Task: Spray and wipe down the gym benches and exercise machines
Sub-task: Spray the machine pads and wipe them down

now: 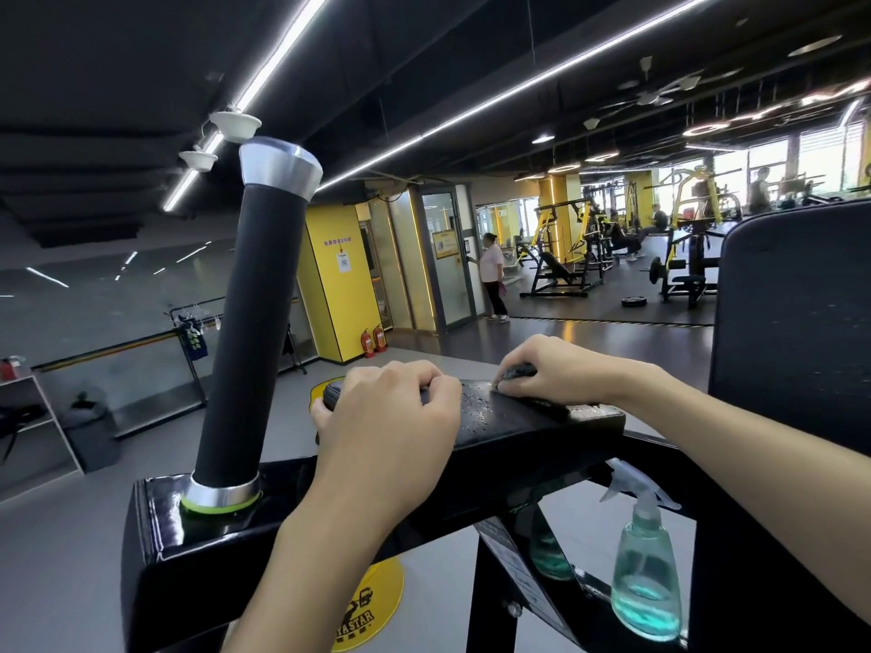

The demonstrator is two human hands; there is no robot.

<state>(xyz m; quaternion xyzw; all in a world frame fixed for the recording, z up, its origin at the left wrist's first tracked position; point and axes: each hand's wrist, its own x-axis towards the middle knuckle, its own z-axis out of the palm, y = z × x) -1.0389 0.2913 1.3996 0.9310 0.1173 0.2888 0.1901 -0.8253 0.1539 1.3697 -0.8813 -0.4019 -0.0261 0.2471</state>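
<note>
A black padded armrest (513, 419) of an exercise machine lies across the middle, its top speckled with spray droplets. My left hand (391, 417) grips the pad's near-left end, fingers curled over its edge. My right hand (556, 377) holds a dark cloth (521, 372) bunched under its fingers and presses it on the pad's top. A clear spray bottle (645, 563) with green liquid stands on the machine frame at the lower right, untouched.
A black upright handle (250, 332) with silver caps rises from the black frame (198, 558) on the left. A dark back pad (792, 322) stands on the right. Further off are yellow machines (565, 256), a standing person (492, 275) by a glass door, and grey floor.
</note>
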